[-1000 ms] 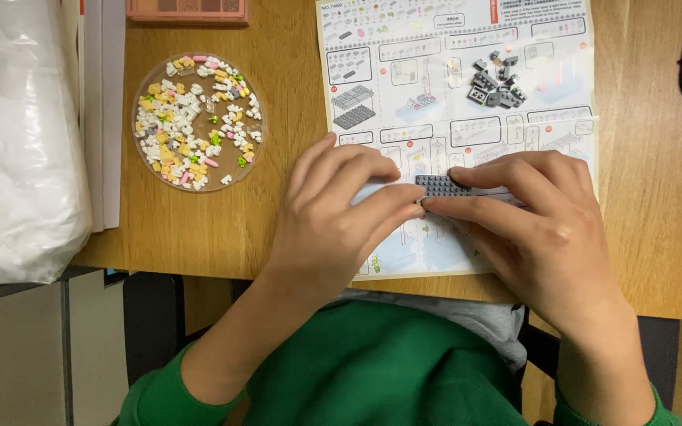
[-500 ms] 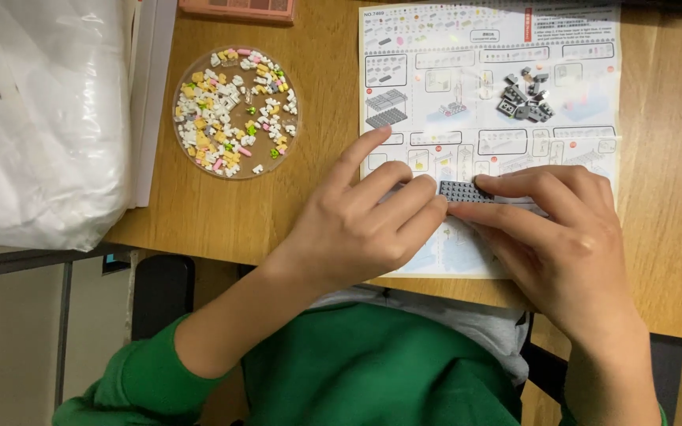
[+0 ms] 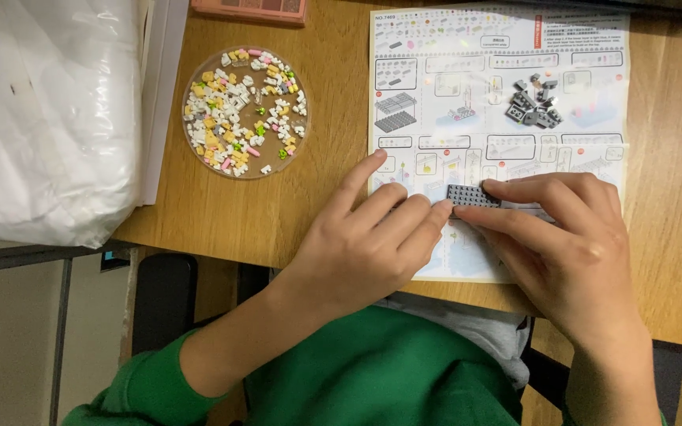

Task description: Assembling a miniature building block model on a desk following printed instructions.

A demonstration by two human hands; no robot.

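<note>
Near the desk's (image 3: 222,213) front edge, left hand (image 3: 365,244) and right hand (image 3: 570,244) pinch a grey studded plate (image 3: 473,195), pressing it together; next needs another grey piece (image 3: 534,102).

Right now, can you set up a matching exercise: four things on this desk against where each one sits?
Things:
1. round dish of small bricks
2. dark grey plate
3. loose grey pieces
4. pink box

Places:
A. top edge of the view
B. between both hands' fingertips
C. upper right of the instruction sheet
D. on bare wood, left of the sheet

Pairs: 1-D, 2-B, 3-C, 4-A
</note>
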